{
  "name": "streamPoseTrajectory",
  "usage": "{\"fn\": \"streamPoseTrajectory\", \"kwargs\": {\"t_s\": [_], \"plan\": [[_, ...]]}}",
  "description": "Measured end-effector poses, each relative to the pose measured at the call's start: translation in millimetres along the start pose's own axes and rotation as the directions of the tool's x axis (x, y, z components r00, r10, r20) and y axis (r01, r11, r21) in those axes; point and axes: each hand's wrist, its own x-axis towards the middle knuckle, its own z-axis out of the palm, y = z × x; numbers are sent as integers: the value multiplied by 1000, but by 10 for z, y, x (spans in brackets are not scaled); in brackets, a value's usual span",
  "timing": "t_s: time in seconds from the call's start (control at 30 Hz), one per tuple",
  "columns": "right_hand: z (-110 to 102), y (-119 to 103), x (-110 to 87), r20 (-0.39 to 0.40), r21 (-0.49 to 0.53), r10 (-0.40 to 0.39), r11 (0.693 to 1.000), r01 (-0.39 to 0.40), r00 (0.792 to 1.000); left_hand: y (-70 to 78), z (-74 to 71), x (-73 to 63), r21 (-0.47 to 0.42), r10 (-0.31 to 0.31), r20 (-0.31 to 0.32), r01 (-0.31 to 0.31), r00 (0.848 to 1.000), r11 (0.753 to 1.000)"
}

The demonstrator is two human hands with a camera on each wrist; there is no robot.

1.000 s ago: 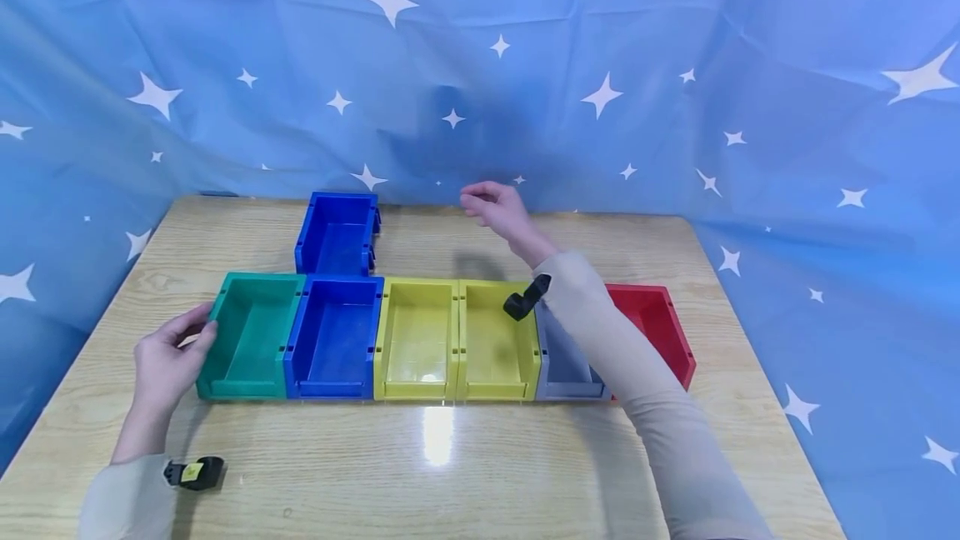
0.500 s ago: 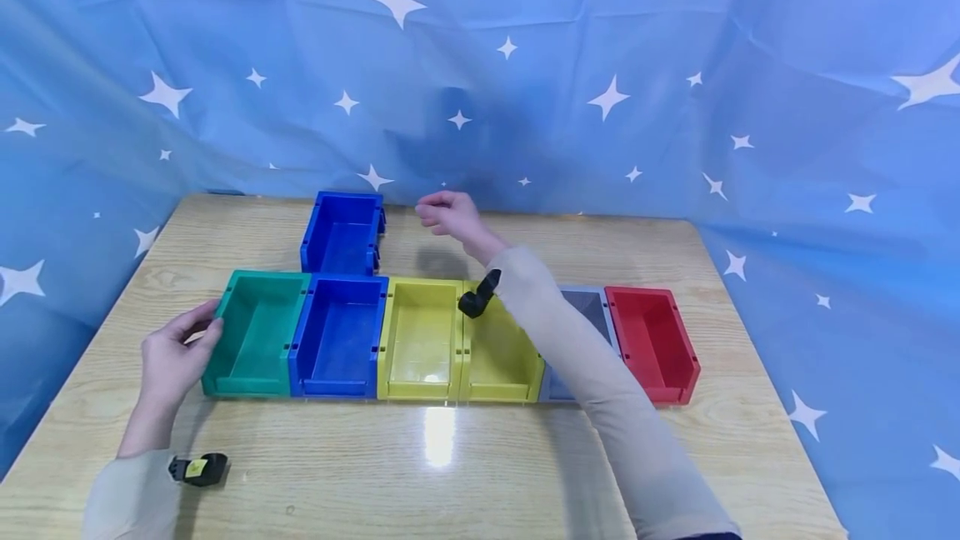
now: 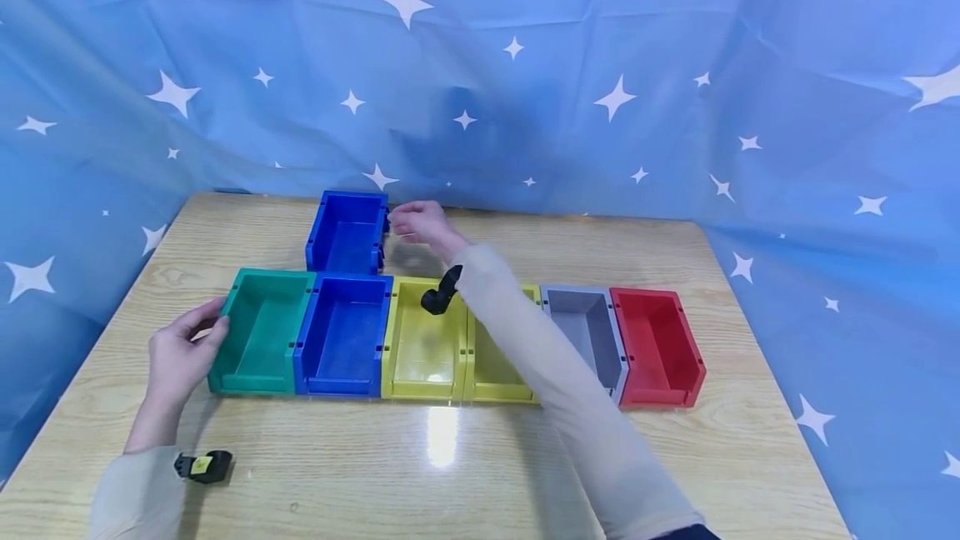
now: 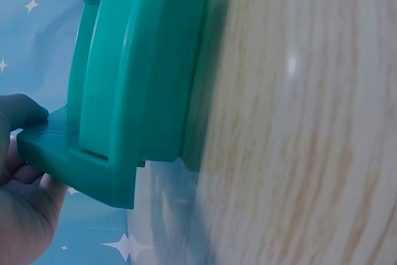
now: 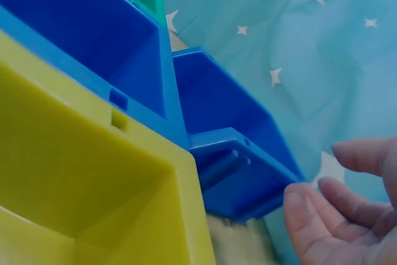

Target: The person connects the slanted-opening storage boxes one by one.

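Observation:
At the left end of a row of plastic storage bins, my left hand pinches the side wall of the green bin. The left wrist view has the thumb on one face of the green bin's wall and fingers on the other. Behind the row stands a separate blue bin, touching the back of the row's own blue bin. My right hand is at the separate bin's right side, fingers loosely bent and holding nothing. In the right wrist view, its fingertips appear very near that bin's edge; contact is unclear.
Two yellow bins, a grey bin and a red bin continue the row to the right. My right forearm crosses over the second yellow bin. A blue star-patterned curtain hangs behind the wooden table.
My right hand has moved left along the back of the table to the separate blue bin. The left hand keeps its grip on the green bin. The view has shifted slightly.

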Motion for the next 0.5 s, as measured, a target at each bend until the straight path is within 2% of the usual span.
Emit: {"fn": "streamPoseTrajectory", "kwargs": {"t_s": [0.13, 0.2, 0.27, 0.4, 0.5], "plan": [[69, 34, 48, -10, 50, 15, 999, -14, 1000, -232, 9, 47, -8, 30, 15, -29, 999, 1000], [96, 55, 62, -15, 70, 20, 997, -18, 1000, -292, 18, 62, -14, 28, 10, -27, 1000, 1000], [121, 76, 71, -23, 77, 24, 997, -22, 999, -248, 16, 53, -5, 35, 6, -35, 999, 999], [168, 110, 82, -31, 63, 24, 998, -22, 999, 30, 1, -4, -32, 14, -11, -14, 1000, 999], [204, 128, 102, -36, 65, 28, 998, -25, 999, 158, -16, -18, -37, 3, 2, -3, 1000, 999]]}}
